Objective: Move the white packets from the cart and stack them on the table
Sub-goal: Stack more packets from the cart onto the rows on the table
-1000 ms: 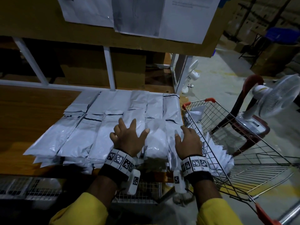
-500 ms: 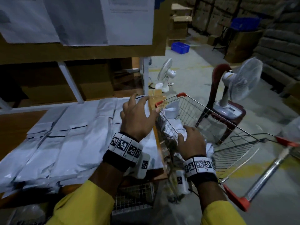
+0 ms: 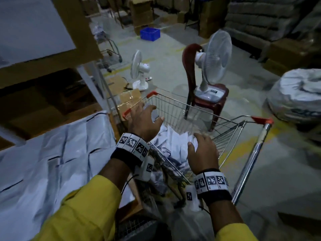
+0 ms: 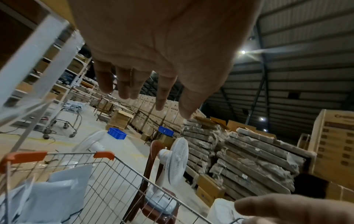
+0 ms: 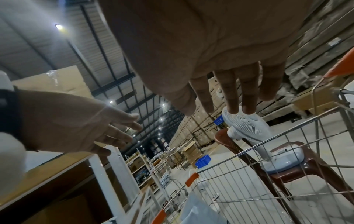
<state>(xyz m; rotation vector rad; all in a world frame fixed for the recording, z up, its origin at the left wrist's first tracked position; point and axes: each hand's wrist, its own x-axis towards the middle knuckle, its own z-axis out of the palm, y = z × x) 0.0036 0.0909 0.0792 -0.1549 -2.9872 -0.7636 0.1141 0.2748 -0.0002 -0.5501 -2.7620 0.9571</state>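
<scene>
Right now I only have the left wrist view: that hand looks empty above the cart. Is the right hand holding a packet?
Observer: No. In the right wrist view the right hand holds nothing, and its fingers are straight.
Operator: Are any packets on the table?
Observer: Yes. The head view shows white packets lying in overlapping rows on the table.
Operator: What remains in the cart?
Observer: A crumpled heap of packets sits at the table-side end of the cart, below both hands. The handle end shows bare wire.
</scene>
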